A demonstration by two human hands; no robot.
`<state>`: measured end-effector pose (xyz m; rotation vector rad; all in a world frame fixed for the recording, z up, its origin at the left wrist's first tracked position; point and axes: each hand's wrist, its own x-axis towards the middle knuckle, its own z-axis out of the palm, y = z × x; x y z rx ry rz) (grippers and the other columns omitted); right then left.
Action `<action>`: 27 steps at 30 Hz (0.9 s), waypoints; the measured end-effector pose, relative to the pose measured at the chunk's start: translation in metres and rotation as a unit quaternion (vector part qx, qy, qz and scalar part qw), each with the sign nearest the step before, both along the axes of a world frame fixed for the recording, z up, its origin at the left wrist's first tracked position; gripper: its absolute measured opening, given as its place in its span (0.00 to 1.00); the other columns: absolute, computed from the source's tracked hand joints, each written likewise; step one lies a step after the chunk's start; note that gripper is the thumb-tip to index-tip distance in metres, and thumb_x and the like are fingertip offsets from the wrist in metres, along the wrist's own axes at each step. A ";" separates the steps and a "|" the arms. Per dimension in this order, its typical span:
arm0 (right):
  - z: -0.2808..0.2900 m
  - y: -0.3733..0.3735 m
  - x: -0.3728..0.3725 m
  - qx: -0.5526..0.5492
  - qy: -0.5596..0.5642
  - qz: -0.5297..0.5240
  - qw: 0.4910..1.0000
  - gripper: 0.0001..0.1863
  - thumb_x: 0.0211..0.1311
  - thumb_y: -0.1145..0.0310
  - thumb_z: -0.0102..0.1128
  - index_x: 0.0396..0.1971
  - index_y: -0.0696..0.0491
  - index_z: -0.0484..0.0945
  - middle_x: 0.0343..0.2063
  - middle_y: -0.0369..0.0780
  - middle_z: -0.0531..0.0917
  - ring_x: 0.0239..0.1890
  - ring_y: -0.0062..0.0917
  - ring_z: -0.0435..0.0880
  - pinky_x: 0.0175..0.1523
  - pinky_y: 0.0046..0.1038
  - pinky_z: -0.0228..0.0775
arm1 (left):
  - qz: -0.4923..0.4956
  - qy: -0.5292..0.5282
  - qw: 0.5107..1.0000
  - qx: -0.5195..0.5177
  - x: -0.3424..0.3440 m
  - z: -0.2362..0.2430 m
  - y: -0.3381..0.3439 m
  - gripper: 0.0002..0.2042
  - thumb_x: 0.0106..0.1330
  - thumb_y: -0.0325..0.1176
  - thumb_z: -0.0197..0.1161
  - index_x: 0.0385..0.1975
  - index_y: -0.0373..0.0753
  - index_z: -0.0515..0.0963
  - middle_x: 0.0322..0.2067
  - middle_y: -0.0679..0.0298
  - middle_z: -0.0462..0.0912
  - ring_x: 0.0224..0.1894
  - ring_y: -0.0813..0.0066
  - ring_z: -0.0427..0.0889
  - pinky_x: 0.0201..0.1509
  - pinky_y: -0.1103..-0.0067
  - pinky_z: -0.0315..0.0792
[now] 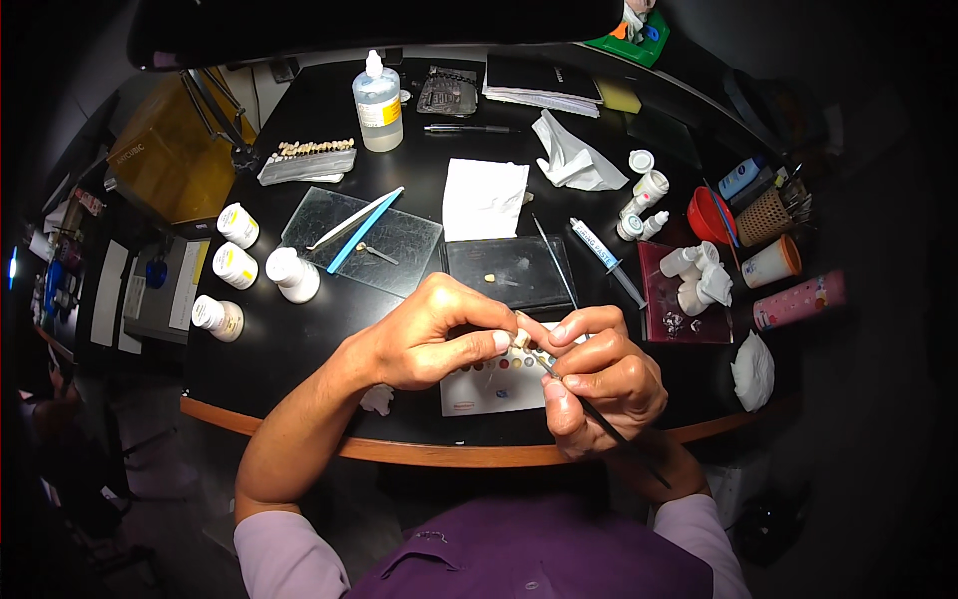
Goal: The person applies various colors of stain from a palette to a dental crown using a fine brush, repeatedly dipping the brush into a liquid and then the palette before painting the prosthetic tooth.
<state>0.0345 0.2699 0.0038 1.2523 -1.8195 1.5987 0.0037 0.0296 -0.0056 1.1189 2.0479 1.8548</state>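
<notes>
My left hand (429,339) is closed, pinching a small cream tooth crown (521,340) between thumb and forefinger. Wrapped round a thin brush with a dark handle (627,445), my right hand (614,384) points its tip up toward the crown. The fingertips of both hands nearly meet; whether the tip touches the crown is too small to tell. Under them lies a white card (479,399) with rows of coloured dots, partly covered by my hands. Just beyond, a dark palette (529,260) bears another small cream piece (489,278) and a whitish smear.
A glass slab (399,237) with blue tweezers (364,230) lies left, near several white jars (292,275). A clear bottle (378,112) stands at the back. Folded tissue (484,190) sits behind the palette. Rightward are a syringe (607,260), a dark red slab (659,290) and a red bowl (706,215).
</notes>
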 end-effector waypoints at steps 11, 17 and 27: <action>0.006 -0.001 -0.002 0.015 0.011 -0.021 1.000 0.14 0.61 0.85 0.69 0.39 0.54 0.74 0.33 0.41 0.84 0.48 0.38 0.87 0.50 0.36 0.86 | -0.022 -0.030 0.999 -0.028 0.001 0.005 -0.005 0.11 0.78 0.30 0.62 0.43 0.27 0.86 0.28 0.56 0.89 0.28 0.72 0.86 0.34 0.73 0.78; 0.006 0.000 -0.001 0.014 0.007 -0.017 1.000 0.14 0.61 0.85 0.70 0.38 0.55 0.74 0.34 0.42 0.84 0.48 0.38 0.87 0.51 0.36 0.87 | -0.026 -0.033 0.999 -0.028 0.001 0.005 -0.004 0.11 0.77 0.29 0.62 0.41 0.27 0.86 0.28 0.56 0.88 0.28 0.72 0.86 0.34 0.74 0.78; 0.006 -0.002 -0.001 0.005 0.000 -0.015 1.000 0.13 0.60 0.86 0.70 0.37 0.56 0.75 0.34 0.42 0.85 0.48 0.38 0.87 0.52 0.36 0.87 | -0.023 -0.034 0.999 -0.030 0.001 0.006 -0.004 0.10 0.77 0.30 0.62 0.39 0.28 0.86 0.27 0.57 0.87 0.27 0.72 0.84 0.33 0.74 0.76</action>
